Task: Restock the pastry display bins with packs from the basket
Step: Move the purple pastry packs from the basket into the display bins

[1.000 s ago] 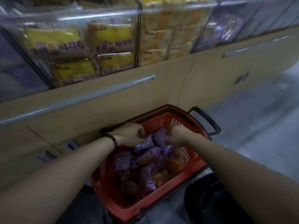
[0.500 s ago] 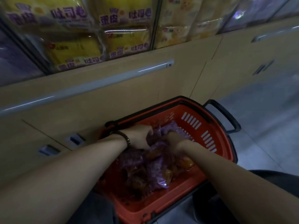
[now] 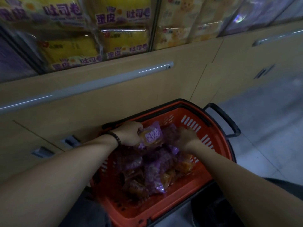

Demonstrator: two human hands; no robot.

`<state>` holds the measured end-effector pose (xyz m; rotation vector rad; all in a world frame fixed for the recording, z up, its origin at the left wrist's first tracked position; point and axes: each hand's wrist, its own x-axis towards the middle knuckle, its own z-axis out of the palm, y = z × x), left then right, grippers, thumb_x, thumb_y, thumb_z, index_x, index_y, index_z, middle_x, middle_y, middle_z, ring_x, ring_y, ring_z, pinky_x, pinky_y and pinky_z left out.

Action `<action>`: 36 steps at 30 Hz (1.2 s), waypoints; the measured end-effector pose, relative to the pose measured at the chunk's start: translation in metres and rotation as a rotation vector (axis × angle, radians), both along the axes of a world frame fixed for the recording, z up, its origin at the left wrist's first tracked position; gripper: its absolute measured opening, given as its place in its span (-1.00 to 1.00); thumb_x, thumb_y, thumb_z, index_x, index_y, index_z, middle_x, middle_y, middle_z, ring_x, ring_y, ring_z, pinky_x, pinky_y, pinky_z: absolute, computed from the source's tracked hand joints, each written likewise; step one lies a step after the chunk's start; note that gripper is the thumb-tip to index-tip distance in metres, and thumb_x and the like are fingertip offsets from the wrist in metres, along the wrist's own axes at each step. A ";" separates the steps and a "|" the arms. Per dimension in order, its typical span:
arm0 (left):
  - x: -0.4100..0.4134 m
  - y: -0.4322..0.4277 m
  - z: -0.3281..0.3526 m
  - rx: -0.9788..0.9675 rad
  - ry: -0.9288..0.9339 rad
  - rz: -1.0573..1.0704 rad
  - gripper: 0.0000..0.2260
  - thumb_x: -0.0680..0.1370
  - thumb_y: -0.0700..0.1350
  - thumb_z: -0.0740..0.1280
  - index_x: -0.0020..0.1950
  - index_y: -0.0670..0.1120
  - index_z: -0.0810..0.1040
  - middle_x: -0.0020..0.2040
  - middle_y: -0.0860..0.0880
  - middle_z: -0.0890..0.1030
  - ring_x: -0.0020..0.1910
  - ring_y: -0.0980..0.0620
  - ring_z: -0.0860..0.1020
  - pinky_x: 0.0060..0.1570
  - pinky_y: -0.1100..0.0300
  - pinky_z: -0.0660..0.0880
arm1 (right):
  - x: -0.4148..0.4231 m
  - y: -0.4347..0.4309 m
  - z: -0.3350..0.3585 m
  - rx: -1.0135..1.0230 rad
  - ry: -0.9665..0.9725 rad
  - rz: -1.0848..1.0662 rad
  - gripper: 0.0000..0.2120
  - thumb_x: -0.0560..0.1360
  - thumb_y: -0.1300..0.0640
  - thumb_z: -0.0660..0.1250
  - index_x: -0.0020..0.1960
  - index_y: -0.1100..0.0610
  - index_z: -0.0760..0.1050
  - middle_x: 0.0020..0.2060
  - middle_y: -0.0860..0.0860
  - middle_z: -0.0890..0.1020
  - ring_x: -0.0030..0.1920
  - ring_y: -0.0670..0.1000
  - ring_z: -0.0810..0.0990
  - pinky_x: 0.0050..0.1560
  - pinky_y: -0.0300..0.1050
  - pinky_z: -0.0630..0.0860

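A red basket [image 3: 216, 133] with black handles sits on the floor below me, holding several purple pastry packs [image 3: 154, 174]. My left hand [image 3: 129, 134], with a dark bracelet on its wrist, grips one purple pack [image 3: 153, 135] at the basket's far side and holds it tilted up. My right hand [image 3: 186, 138] reaches down among the packs near the basket's right wall; its fingers are blurred and partly buried, so what it holds is unclear. Clear display bins [image 3: 155, 23] above hold yellow packs.
A beige cabinet front [image 3: 114, 99] with a long silver rail [image 3: 91, 84] runs under the bins, right behind the basket. Grey floor [image 3: 270, 128] stretches to the right. My dark trouser legs show at the bottom edge.
My view has dropped and moved closer to the basket. My left hand has raised a purple pack from the pile. My right hand has shifted right, toward the basket wall.
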<state>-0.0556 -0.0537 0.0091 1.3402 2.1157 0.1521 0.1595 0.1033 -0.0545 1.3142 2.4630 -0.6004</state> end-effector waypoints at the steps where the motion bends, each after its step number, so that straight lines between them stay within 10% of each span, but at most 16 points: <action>1: -0.001 0.000 0.000 -0.017 0.010 -0.005 -0.77 0.53 -0.01 0.52 0.12 -0.06 0.60 0.04 -0.05 0.67 0.03 -0.06 0.61 -0.02 0.12 0.51 | 0.002 -0.004 -0.006 -0.023 -0.042 -0.019 -0.14 0.38 -0.38 0.45 0.51 0.05 0.32 0.41 0.22 0.44 0.40 0.32 0.43 0.34 0.10 0.46; 6: 0.001 0.003 0.005 -0.053 0.051 -0.026 -0.81 0.56 -0.02 0.47 0.08 -0.08 0.59 0.06 -0.11 0.66 0.08 -0.13 0.63 -0.11 0.15 0.44 | -0.009 -0.022 -0.037 -0.064 -0.140 -0.029 0.28 0.30 -0.50 0.44 0.67 0.17 -0.09 0.56 0.37 0.10 0.55 0.43 0.15 0.56 0.24 0.19; 12: 0.007 -0.002 0.011 -0.136 0.091 -0.037 -0.79 0.64 0.03 0.34 -0.03 -0.06 0.39 0.05 -0.14 0.63 0.02 -0.18 0.67 -0.20 0.15 0.45 | -0.005 -0.018 -0.044 0.040 -0.062 -0.021 -0.16 0.44 -0.02 0.44 0.59 0.13 0.13 0.40 0.29 0.37 0.36 0.37 0.41 0.40 0.17 0.38; 19: 0.004 -0.006 0.016 -0.174 0.100 -0.038 -0.79 0.63 0.05 0.36 0.07 -0.07 0.47 0.13 -0.15 0.64 0.14 -0.18 0.63 -0.14 0.15 0.38 | -0.007 0.019 0.023 -0.317 0.286 -0.332 -0.76 0.64 -0.03 0.34 0.17 0.09 0.65 0.11 -0.08 0.66 0.08 -0.02 0.63 0.07 -0.17 0.52; 22: -0.003 -0.011 0.015 -0.159 0.012 0.022 -0.69 0.50 0.07 0.39 0.13 -0.08 0.49 -0.01 -0.11 0.65 -0.02 -0.18 0.68 -0.17 0.01 0.57 | 0.003 0.027 0.047 -0.697 0.461 -0.601 -0.65 0.45 0.21 0.36 0.22 0.26 0.63 0.23 0.18 0.64 0.18 0.26 0.64 0.13 0.22 0.67; 25: -0.004 -0.016 0.021 -0.158 -0.120 0.112 -0.58 0.53 0.06 0.50 0.28 -0.05 0.46 -0.06 -0.03 0.61 -0.15 -0.05 0.63 -0.25 0.03 0.67 | 0.014 0.021 0.075 -0.947 0.580 -0.611 -0.74 0.48 0.16 0.29 0.10 0.26 0.59 0.07 0.13 0.64 0.06 0.23 0.62 -0.11 0.02 0.66; 36: 0.014 -0.016 0.081 -0.040 -0.528 0.254 -0.75 0.57 -0.07 0.45 0.21 0.16 0.59 0.08 0.04 0.68 -0.02 0.06 0.63 -0.03 0.04 0.63 | 0.042 -0.009 0.147 -0.853 0.742 -0.454 -0.84 0.42 0.07 0.29 -0.08 0.12 0.55 -0.42 0.02 0.57 -0.45 0.03 0.50 -0.33 -0.14 0.31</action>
